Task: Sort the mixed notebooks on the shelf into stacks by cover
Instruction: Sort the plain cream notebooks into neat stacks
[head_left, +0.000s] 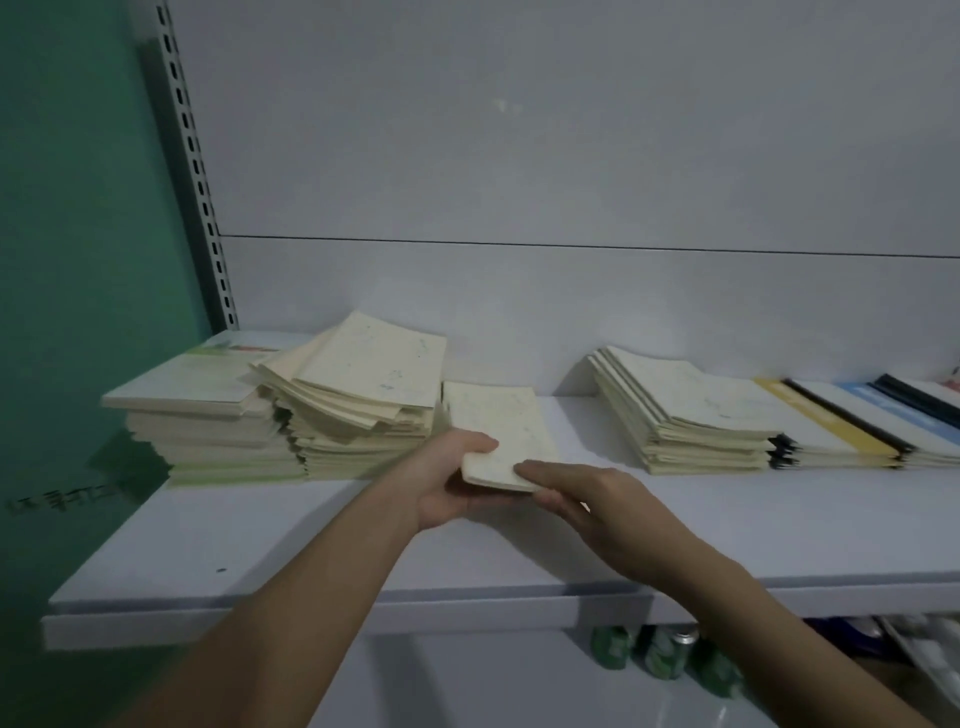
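Held notebook (496, 434): cream cover, faintly speckled; found just below frame centre, above the white shelf (249, 540); near edge is raised, far edge reaches back towards the wall. Whether the far edge rests on the shelf cannot be told.
Left hand (449, 480): placed at the notebook's 7 o'clock corner; thumb is laid across the top of the cover, fingers are curled underneath; the grip is closed round the near-left corner.
Right hand (582, 499): placed at the notebook's 5 o'clock corner; fingers are held fairly straight, fingertips (527, 470) are laid on the near-right edge; no curl round the cover is seen.
Loose cream pile (358, 395): untidy, fanned, located at 10 o'clock from the notebook, just beside it.
Green-edged stack (197, 415): located at 9 o'clock, touching the loose pile.
Right cream stack (691, 415): located at 3 o'clock, well apart from the held notebook.
Yellow-striped notebooks (831, 426): touching that stack's far side.
Blue-striped notebooks (893, 410): seen at the frame's right edge.
Green cans (665, 657): stored beneath the shelf, at 5 o'clock.
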